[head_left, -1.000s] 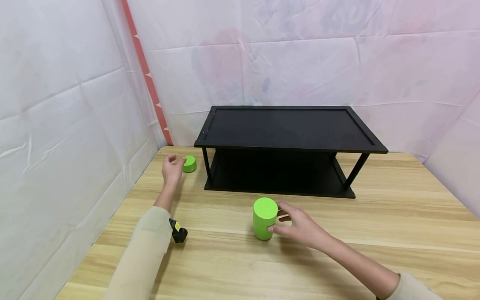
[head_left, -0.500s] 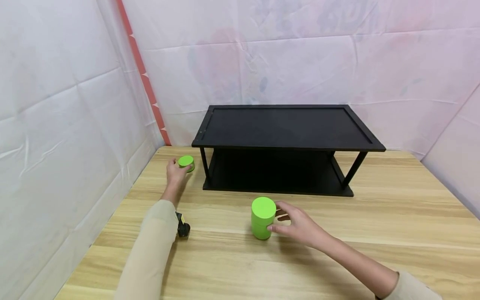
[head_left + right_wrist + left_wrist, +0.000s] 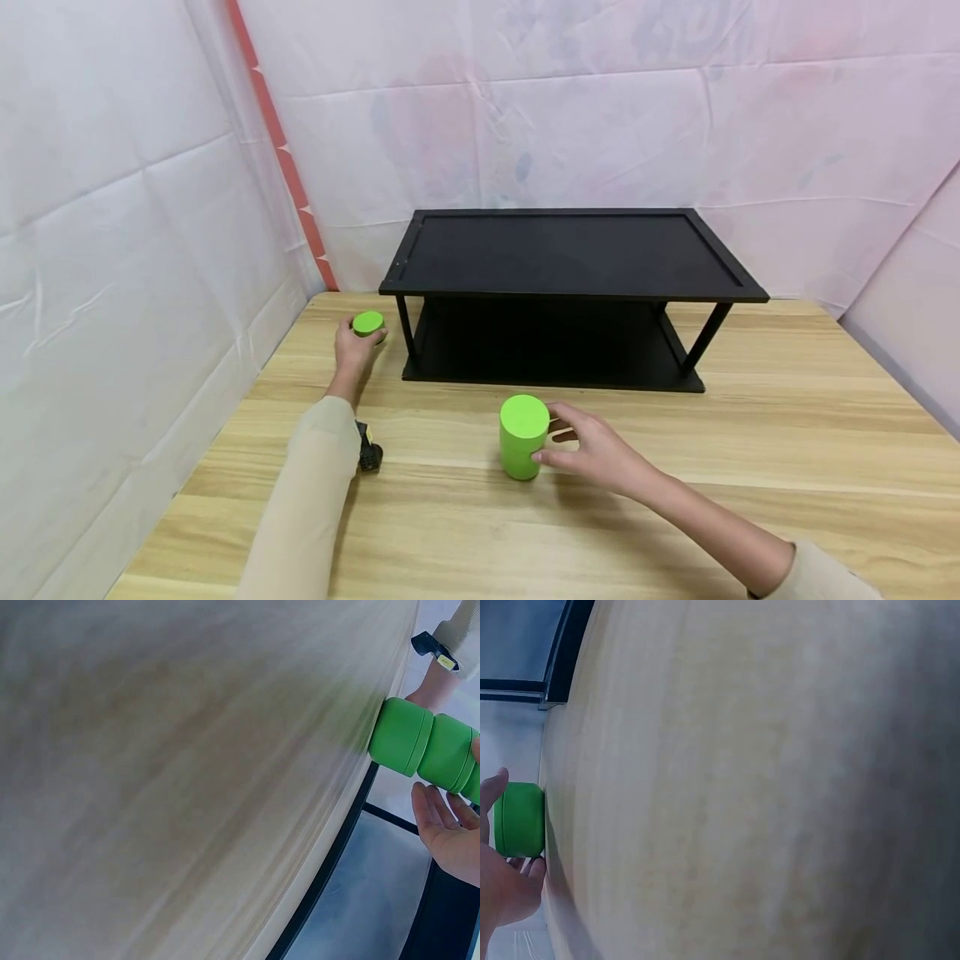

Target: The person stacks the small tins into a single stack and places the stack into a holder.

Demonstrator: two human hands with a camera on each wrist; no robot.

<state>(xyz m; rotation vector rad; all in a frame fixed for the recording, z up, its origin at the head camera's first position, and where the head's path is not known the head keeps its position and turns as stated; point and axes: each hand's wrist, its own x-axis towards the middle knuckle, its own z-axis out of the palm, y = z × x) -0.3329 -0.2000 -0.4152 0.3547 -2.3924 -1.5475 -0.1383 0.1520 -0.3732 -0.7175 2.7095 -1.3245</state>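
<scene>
In the head view my left hand (image 3: 352, 346), at the table's far left, has thumb and fingers on either side of a small green round box (image 3: 369, 323). The left wrist view shows my thumb and fingers on opposite sides of that green box (image 3: 521, 819), whose base is on the table. Nearer me, an upright stack of green round boxes (image 3: 522, 433) stands on the table. My right hand (image 3: 596, 450) is beside it, thumb touching its right side, fingers loosely bent. The right wrist view shows fingertips close against the stack (image 3: 403, 735); some contact is hidden.
A black two-level rack (image 3: 570, 254) stands at the back of the wooden table (image 3: 442, 517). Its left legs are close to the small round box. White cloth (image 3: 172, 250) hangs behind and to the left. A black wrist device (image 3: 369, 454) sits on my left arm.
My left hand has moved slightly right and forward, its fingers closing on the small green box, which it had only touched at the side. The right hand and stack keep their positions.
</scene>
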